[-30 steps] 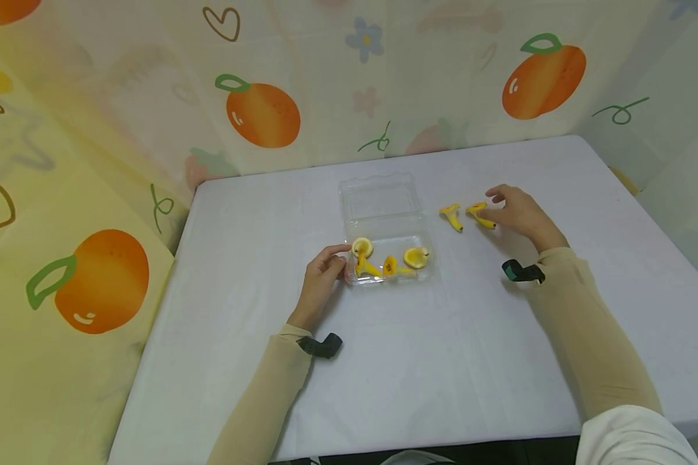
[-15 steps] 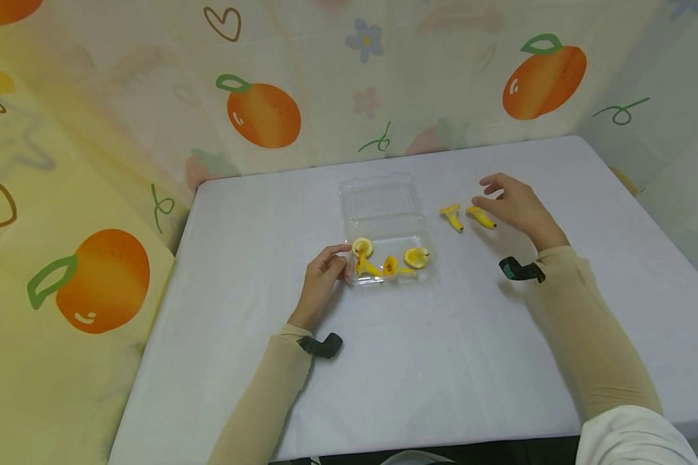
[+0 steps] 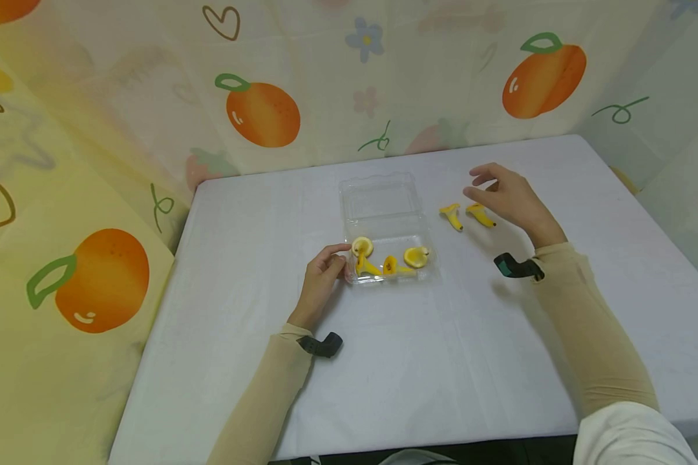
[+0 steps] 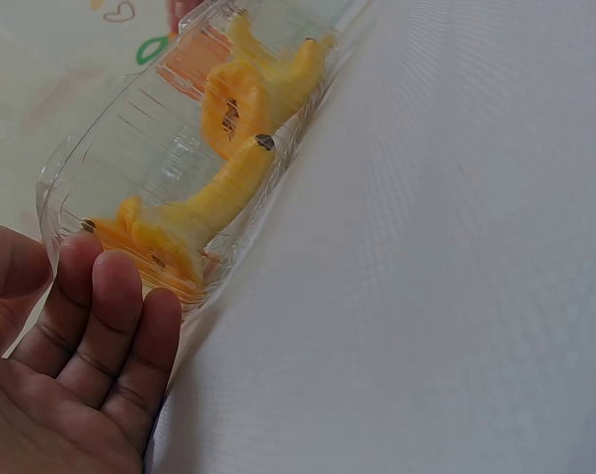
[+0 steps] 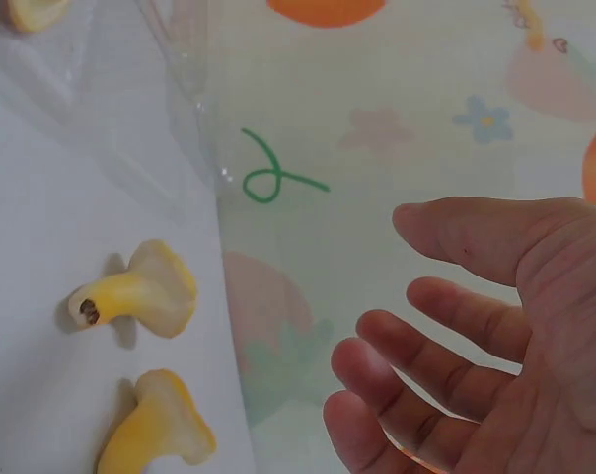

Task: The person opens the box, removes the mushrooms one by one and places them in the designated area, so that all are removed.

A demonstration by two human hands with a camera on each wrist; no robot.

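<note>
A clear plastic clamshell box (image 3: 384,232) lies on the white cloth with its lid folded back. Several yellow, orange-capped mushrooms (image 3: 367,266) are in its base. My left hand (image 3: 321,278) is at the box's left side. In the left wrist view, its fingertips (image 4: 117,286) touch the outer wall, beside a yellow mushroom (image 4: 180,222). My right hand (image 3: 512,199) hovers right of the box, fingers apart and gently bent, holding nothing. Below it on the cloth lie one yellow mushroom (image 3: 481,215) and, farther left, another yellow mushroom (image 3: 452,217).
The white-covered table (image 3: 238,374) extends around the box. A patterned curtain (image 3: 314,58) with printed oranges hangs behind it and along the left. Dark wrist cameras (image 3: 321,345) are strapped over both tan sleeves.
My right hand has lifted off the right-hand mushroom and moved up and to the left above it. Left hand, box and mushrooms stay where they were.
</note>
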